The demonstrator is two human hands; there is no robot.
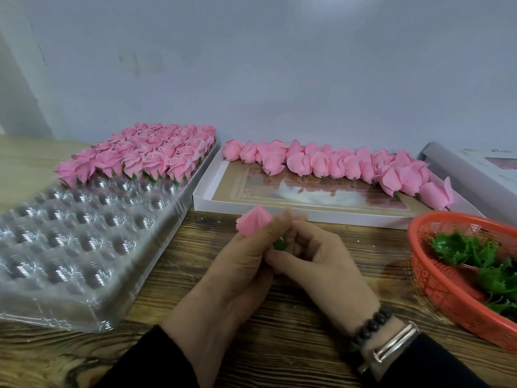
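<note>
Partly hidden by fingers (297,237), green calyx (278,244) sits under pink bud (253,222).

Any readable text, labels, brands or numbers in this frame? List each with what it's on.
None legible.
White box at far right: faint dark marks near its top edge, too blurred to read.
Flat box with the printed picture: no lettering I can make out.

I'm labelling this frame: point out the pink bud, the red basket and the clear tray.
pink bud (253,224), head view, on its petals.
red basket (436,284), head view, on its mesh wall.
clear tray (70,242), head view, on an empty cup.
</note>
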